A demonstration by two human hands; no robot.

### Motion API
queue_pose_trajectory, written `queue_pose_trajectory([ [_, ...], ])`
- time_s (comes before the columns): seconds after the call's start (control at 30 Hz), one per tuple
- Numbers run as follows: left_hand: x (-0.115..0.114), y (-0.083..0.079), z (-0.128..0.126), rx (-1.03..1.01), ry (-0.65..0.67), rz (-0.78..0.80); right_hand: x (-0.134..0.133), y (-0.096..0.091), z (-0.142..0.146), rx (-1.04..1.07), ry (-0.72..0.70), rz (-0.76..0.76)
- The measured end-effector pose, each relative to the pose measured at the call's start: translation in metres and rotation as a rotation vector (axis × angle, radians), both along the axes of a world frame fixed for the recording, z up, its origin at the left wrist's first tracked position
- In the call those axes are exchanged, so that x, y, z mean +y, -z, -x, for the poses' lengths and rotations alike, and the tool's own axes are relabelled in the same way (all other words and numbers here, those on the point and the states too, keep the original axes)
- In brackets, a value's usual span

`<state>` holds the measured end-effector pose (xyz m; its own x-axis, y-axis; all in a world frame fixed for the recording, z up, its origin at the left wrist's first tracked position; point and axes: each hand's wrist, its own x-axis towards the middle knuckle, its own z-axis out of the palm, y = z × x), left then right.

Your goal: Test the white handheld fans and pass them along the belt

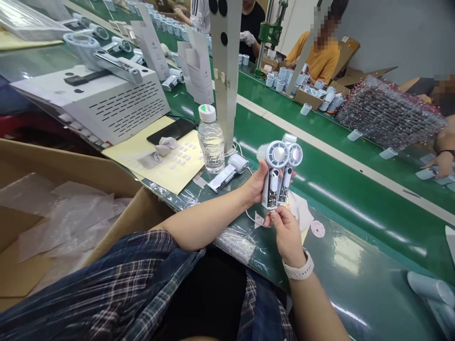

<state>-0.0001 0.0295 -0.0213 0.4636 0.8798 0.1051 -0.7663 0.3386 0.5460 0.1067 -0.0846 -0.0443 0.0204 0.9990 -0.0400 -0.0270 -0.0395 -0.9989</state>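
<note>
Two light-blue handheld fans [272, 189] stand side by side in my left hand [258, 183], their round heads up. The handle fronts are open, and circuit boards with a pale cylindrical part show inside. My right hand [286, 229], with a white watch on its wrist, is closed in a pinch just under the nearer fan's bottom end. A white cable [250, 217] runs to those fingertips; its tip is hidden there. Another handheld fan [229, 174] lies on the bench left of my left hand, beside a water bottle [212, 142].
A yellow sheet [170, 175] carries small white pieces, a dark phone [171, 131] and grey cloth-like pieces. Behind it stands a white vented box [106, 106]. At left is a cardboard box [133, 210] with plastic bags. Co-workers sit across the green conveyor [334, 175].
</note>
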Motion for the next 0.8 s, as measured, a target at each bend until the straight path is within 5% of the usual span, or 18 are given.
queue_pose_trajectory([
  [0.27, -0.008, -0.002, -0.002, 0.002, -0.087, -0.015, -0.008, -0.002, 0.015, 0.319, 0.003, 0.000],
  [0.63, -0.012, 0.006, -0.005, 0.074, -0.129, -0.118, -0.008, 0.000, 0.015, 0.329, 0.038, -0.008],
  [0.8, -0.011, 0.005, -0.006, 0.004, -0.102, -0.071, -0.007, 0.000, 0.007, 0.058, 0.008, -0.080],
])
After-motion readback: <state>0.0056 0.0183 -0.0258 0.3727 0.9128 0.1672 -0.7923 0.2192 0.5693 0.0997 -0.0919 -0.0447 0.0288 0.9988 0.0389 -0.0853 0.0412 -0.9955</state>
